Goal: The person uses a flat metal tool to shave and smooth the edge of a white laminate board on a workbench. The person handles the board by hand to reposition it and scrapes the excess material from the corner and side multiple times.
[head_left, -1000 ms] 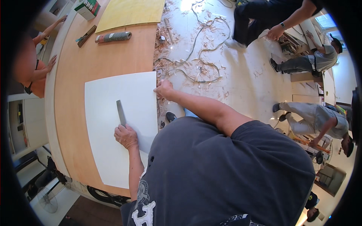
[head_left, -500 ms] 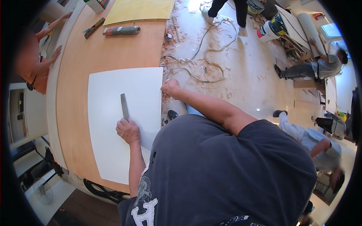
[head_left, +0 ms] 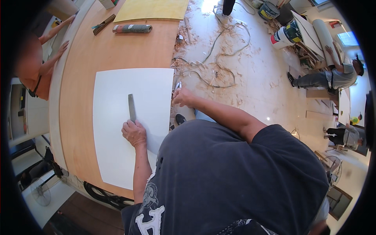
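A white rectangular sheet (head_left: 113, 156) lies on the wooden workbench, its long right edge close to the bench's right side. On it lies a flat grey metal bar, like a file (head_left: 131, 105), pointing away from me. My left hand (head_left: 134, 133) is closed over the bar's near end. Just past the sheet's right edge, my right hand (head_left: 183, 97) is closed with its fingers curled. A small pale shape shows just above its fingers; whether it is held I cannot make out.
A yellow board (head_left: 150, 9), a dark grey roll (head_left: 132, 29) and a wooden hand plane (head_left: 104, 24) lie farther up the bench (head_left: 78, 117). Shavings and a cable (head_left: 219, 55) litter the floor. A person in orange (head_left: 43, 82) touches the bench's left edge; another handles a roll (head_left: 324, 37) at right.
My right hand has shifted slightly, its fingers now a little off the sheet's edge. My left hand stays on the bar. A person at lower right has mostly left the view.
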Tool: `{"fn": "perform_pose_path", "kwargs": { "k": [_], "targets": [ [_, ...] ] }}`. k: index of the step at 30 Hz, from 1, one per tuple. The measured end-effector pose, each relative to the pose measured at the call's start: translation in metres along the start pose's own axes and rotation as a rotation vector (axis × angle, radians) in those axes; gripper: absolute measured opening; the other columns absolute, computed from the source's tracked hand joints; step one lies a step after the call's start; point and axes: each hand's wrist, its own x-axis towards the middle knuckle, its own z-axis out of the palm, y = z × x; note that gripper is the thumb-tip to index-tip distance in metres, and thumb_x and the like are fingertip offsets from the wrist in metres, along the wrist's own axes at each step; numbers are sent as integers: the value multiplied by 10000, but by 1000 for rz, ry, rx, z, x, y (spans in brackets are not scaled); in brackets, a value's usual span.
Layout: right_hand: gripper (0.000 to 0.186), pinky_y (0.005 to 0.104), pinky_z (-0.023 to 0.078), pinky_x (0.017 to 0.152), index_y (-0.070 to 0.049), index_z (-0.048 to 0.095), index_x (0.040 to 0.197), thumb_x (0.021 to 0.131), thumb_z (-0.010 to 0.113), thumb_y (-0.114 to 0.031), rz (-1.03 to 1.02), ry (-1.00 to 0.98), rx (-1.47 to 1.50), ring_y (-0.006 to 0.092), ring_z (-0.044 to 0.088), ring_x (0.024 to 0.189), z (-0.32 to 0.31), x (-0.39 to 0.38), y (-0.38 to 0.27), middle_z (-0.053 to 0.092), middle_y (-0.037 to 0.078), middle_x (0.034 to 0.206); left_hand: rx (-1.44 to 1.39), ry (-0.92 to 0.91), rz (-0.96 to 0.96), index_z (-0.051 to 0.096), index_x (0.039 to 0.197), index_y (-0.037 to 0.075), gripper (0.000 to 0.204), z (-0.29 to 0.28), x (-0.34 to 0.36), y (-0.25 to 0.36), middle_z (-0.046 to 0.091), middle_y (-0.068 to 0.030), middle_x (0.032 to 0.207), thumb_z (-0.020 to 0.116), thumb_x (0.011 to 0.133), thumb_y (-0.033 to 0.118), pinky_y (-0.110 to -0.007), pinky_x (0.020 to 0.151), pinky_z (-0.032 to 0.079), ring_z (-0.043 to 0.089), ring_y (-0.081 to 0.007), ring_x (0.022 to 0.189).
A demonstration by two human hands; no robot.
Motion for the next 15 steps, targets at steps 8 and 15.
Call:
{"fn": "perform_pose_path", "kwargs": {
  "k": [8,15],
  "targets": [
    [360,327,544,794,-113,732,1071,733,840,-177,-389,243,-500,237,697,904,2,58,49,722,106,991,-36,-29,21,586,1099,51,300,-3,8,27,573,-150,1142,610,925,295,-496,870,481,547,-362,1053],
    [199,389,566,540,9,704,943,833,766,-146,173,416,187,243,709,685,46,-19,-35,709,144,821,-18,3,-7,582,1096,52,298,-3,0,2,570,-148,1137,623,917,288,-493,870,482,547,-362,1048]
  ]
}}
